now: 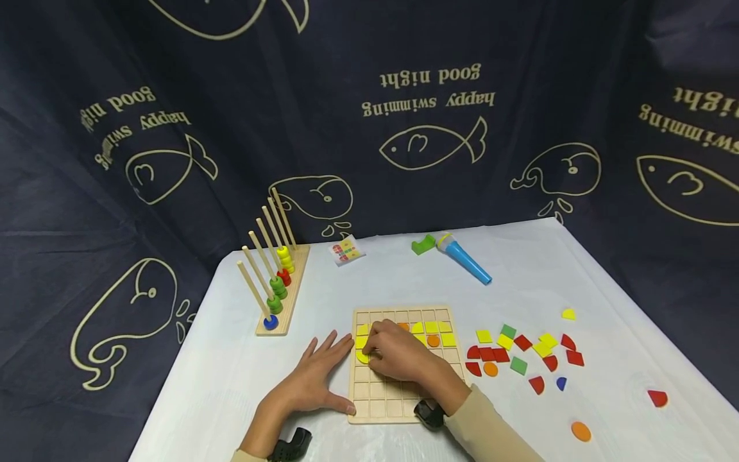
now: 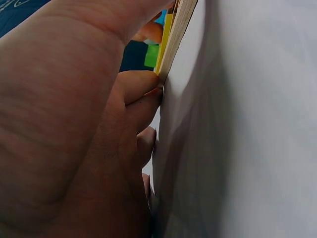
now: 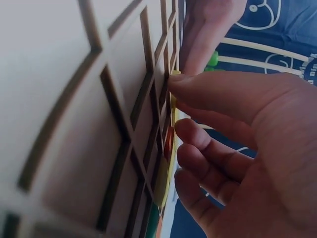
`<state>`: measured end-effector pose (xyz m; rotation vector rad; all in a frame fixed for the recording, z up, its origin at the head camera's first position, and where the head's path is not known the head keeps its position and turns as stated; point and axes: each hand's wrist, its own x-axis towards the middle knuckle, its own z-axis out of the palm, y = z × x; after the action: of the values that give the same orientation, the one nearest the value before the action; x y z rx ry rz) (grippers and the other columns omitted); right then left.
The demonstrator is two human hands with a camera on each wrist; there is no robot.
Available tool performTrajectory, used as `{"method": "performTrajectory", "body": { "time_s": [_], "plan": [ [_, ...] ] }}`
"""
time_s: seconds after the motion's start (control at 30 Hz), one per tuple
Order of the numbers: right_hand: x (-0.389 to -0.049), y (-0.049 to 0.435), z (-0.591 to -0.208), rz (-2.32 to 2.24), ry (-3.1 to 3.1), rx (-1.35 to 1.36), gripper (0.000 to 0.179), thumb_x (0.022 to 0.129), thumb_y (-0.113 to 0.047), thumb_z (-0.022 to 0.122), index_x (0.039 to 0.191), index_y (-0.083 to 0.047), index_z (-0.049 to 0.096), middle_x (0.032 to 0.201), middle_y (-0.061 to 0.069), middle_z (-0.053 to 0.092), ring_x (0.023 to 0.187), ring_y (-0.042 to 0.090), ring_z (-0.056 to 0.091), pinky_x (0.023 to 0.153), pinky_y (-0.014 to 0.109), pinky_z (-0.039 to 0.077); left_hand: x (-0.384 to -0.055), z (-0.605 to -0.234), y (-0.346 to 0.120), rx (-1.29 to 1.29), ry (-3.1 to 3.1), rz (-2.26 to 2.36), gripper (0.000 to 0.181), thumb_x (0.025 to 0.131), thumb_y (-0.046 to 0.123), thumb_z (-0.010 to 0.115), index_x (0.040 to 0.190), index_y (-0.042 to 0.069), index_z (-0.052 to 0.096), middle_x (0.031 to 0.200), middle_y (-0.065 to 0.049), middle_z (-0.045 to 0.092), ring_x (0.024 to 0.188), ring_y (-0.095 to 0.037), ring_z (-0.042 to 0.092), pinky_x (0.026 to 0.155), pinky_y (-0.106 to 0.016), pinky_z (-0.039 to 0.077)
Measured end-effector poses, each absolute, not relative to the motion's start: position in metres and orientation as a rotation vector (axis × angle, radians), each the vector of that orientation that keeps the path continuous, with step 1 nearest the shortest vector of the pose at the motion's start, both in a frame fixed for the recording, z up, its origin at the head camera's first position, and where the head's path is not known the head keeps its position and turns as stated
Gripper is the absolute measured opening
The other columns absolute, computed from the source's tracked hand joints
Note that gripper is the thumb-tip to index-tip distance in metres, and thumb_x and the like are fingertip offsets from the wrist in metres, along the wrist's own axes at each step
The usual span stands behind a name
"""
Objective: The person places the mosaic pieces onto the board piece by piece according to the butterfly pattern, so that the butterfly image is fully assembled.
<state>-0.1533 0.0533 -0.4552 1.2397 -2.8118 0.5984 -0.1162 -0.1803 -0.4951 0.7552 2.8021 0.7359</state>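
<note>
A wooden grid board [image 1: 361, 390] lies on the white table, with yellow and orange tiles in its upper rows. My left hand [image 1: 312, 378] is spread flat on the table left of the board, its thumb at the lower left corner and its index fingertip by the left edge. Over the board's left part, my right hand [image 1: 401, 353] pinches a curved-edged yellow tile [image 1: 362, 357] at the left column. In the right wrist view the thumb [image 3: 213, 91] meets the yellow at the board's edge, and the other fingers are curled. The hand hides several squares.
Loose red, yellow, green, orange and blue tiles [image 1: 518, 366] are scattered right of the board. A wooden peg rack [image 1: 300, 276] with coloured beads stands at the left. Behind lie a small pattern card [image 1: 348, 250], a green block [image 1: 423, 244] and a blue toy microphone [image 1: 469, 262].
</note>
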Motion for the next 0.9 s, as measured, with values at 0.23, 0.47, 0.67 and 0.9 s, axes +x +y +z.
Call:
{"method": "performTrajectory", "body": {
  "time_s": [0.23, 0.47, 0.67, 0.9],
  "plan": [
    [-0.149, 0.074, -0.452, 0.696, -2.876, 1.135, 0.021, 0.084, -0.017, 0.07, 0.104, -0.015, 0.074, 0.095, -0.007, 0.058, 0.085, 0.009, 0.049, 0.076, 0.026, 0.047, -0.116, -0.495, -0.179, 0.746, 2.809, 0.739, 0.125, 0.053, 0.078, 0.072, 0.154, 0.02, 0.026, 0.157, 0.006, 0.021, 0.145, -0.023, 0.007, 0.115, -0.052, 0.0],
    [-0.149, 0.108, -0.446, 0.771, -2.865, 1.102, 0.021, 0.086, -0.017, 0.071, 0.106, -0.012, 0.073, 0.093, -0.004, 0.059, 0.078, 0.01, 0.051, 0.071, 0.026, 0.048, -0.116, -0.496, -0.178, 0.728, 2.816, 0.735, 0.127, 0.051, 0.08, 0.072, 0.153, 0.02, 0.027, 0.157, 0.006, 0.023, 0.145, -0.023, 0.007, 0.115, -0.051, 0.0],
    [-0.146, 0.138, -0.444, 0.833, -2.856, 1.042, 0.022, 0.087, -0.019, 0.071, 0.108, -0.012, 0.072, 0.09, -0.007, 0.059, 0.074, 0.006, 0.049, 0.066, 0.024, 0.046, -0.116, -0.496, -0.178, 0.705, 2.809, 0.734, 0.128, 0.049, 0.079, 0.073, 0.153, 0.021, 0.027, 0.157, 0.007, 0.022, 0.145, -0.022, 0.006, 0.115, -0.05, -0.001],
    [-0.138, 0.177, -0.442, 0.905, -2.879, 0.923, 0.022, 0.087, -0.017, 0.072, 0.108, -0.013, 0.072, 0.089, -0.012, 0.058, 0.077, 0.008, 0.053, 0.066, 0.023, 0.048, -0.116, -0.498, -0.178, 0.719, 2.811, 0.735, 0.127, 0.05, 0.08, 0.072, 0.154, 0.022, 0.026, 0.157, 0.008, 0.021, 0.145, -0.021, 0.006, 0.115, -0.05, -0.002]
  ]
}}
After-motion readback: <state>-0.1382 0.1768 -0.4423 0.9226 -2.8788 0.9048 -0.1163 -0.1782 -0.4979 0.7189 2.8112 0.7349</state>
